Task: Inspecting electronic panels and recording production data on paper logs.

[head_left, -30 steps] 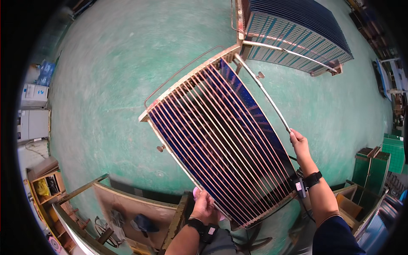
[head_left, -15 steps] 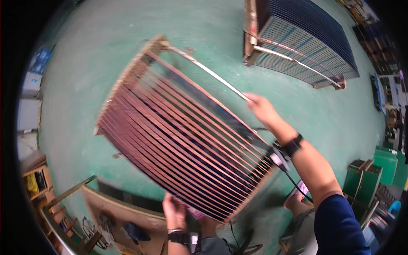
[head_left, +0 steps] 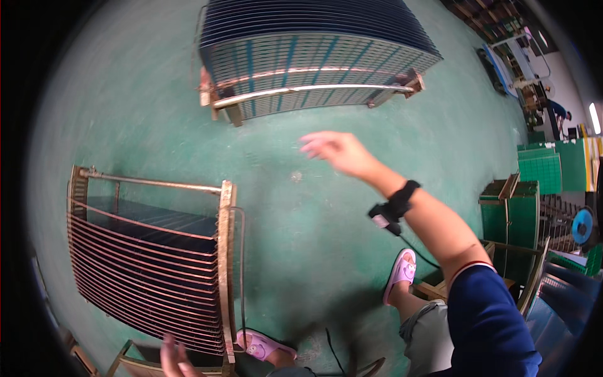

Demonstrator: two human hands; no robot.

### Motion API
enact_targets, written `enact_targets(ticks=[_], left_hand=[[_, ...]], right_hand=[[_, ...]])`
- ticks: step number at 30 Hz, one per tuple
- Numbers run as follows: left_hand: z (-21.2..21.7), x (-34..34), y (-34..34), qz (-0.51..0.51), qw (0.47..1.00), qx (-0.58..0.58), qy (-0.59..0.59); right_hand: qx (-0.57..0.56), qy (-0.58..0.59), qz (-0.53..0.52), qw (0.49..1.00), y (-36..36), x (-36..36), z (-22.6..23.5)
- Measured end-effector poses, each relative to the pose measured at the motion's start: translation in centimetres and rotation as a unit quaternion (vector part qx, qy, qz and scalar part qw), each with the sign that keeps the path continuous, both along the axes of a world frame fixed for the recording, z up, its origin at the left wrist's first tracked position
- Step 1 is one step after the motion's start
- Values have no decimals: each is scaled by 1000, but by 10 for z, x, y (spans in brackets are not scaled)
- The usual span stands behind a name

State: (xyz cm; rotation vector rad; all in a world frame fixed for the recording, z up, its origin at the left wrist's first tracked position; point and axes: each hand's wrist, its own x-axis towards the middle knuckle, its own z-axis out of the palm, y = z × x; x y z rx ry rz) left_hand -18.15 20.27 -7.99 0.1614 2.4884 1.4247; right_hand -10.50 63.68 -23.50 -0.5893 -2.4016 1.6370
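A slotted rack (head_left: 147, 276) with coppery bars and rusty end frames stands on the floor at the left, dark sheets or panels inside it. Beside its near lower edge, my left hand (head_left: 177, 359) shows at the bottom of the picture with its fingers apart; the rest of it is cut off. Over the floor to the right of the rack, my right hand (head_left: 339, 152) is in the air, slightly blurred, fingers loosely stretched and nothing in them. Black bands with a small device sit on the right wrist.
Ahead stands another rack (head_left: 314, 69) packed with dark blue sheets, a metal bar along its near side. Green crates (head_left: 540, 169) and a wooden frame (head_left: 502, 188) are at the right. A blue trolley (head_left: 496, 70) and a distant person (head_left: 558, 116) appear at the far right. My pink slippers (head_left: 267, 347) are near the rack.
The coppery rack was tilted between both hands and now stands at the left. My right hand has let go of its bar. The view has swung to the right, bringing the packed rack to the top middle.
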Motion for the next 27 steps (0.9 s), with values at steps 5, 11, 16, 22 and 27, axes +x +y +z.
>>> enact_targets(ticks=[5, 11, 16, 22, 27], left_hand=[[-24, 5, 29, -388, 898, -199, 56], [-106, 37, 62, -347, 845, -365, 179], [-119, 34, 29, -364, 808, -413, 208], [-131, 27, 15, -393, 817, -378, 188], [-123, 6, -1, -391, 824, -355, 204]], right_hand=[[-57, -92, -309, 945, 89, 103, -1], [-21, -169, -280, 945, 81, 160, -38], [-266, -54, -95, 958, -120, 64, -67], [-154, -101, 42, 982, -256, -36, -18], [-237, -150, 22, 960, -271, -61, 4]])
